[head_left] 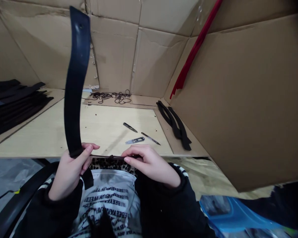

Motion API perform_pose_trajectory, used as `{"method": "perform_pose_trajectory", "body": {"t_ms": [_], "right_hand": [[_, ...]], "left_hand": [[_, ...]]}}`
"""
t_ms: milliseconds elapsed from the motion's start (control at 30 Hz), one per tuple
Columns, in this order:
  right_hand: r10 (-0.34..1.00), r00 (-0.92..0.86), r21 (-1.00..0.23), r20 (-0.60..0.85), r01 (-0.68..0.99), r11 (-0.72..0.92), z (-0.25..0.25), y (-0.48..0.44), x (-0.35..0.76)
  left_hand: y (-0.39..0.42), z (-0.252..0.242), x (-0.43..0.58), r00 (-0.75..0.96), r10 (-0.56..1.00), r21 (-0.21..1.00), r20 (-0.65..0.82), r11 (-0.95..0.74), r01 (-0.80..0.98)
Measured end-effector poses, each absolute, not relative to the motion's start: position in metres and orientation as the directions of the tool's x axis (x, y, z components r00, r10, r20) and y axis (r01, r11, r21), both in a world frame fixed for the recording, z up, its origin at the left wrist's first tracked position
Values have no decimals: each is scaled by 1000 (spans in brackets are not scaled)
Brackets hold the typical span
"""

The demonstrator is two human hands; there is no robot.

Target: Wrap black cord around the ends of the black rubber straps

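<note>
My left hand [75,162] is closed around a long black strap [75,79], which rises upright from the fist and has a small hole near its top end. A short tail of the strap hangs below that hand. From the strap a thin dark cord [101,156] runs across to my right hand [144,160], with a small knot about midway. My right hand pinches the cord between thumb and fingers; the bundled cord is partly hidden in the palm. Both hands are at the table's front edge.
On the table [109,122] lie two thread snips [135,140] and a thin pointed blade [151,138]. Tangled cord [111,96] lies at the back. Black straps are piled left [17,102] and right [175,124]. Cardboard walls [250,92] enclose the table; a red strip [196,49] hangs right.
</note>
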State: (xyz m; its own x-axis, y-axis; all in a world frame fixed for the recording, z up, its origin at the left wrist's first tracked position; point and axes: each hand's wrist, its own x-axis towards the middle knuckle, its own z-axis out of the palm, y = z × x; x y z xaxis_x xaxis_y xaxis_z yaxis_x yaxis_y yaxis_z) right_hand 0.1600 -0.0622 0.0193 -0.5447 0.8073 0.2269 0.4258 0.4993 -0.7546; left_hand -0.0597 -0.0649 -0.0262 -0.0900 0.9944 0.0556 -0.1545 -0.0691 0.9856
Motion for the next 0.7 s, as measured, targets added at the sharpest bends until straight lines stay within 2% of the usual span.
{"method": "perform_pose_trajectory", "body": {"t_ms": [200, 367, 467, 533, 700], "right_hand": [[882, -360, -852, 304, 311, 421, 10, -65, 146], [902, -307, -896, 305, 228, 381, 6, -67, 139], [900, -337, -898, 277, 243, 367, 6, -67, 139], [884, -344, -857, 318, 295, 423, 7, -67, 139], [738, -208, -603, 642, 458, 653, 11, -74, 136]], "left_hand": [[-70, -33, -51, 35, 999, 999, 34, -34, 0], [-78, -29, -39, 123, 992, 999, -21, 25, -32], [-81, -26, -37, 127, 992, 998, -26, 34, -60], [-82, -26, -36, 122, 992, 997, -26, 35, -74], [-80, -31, -37, 93, 996, 996, -5, 14, -89]]}}
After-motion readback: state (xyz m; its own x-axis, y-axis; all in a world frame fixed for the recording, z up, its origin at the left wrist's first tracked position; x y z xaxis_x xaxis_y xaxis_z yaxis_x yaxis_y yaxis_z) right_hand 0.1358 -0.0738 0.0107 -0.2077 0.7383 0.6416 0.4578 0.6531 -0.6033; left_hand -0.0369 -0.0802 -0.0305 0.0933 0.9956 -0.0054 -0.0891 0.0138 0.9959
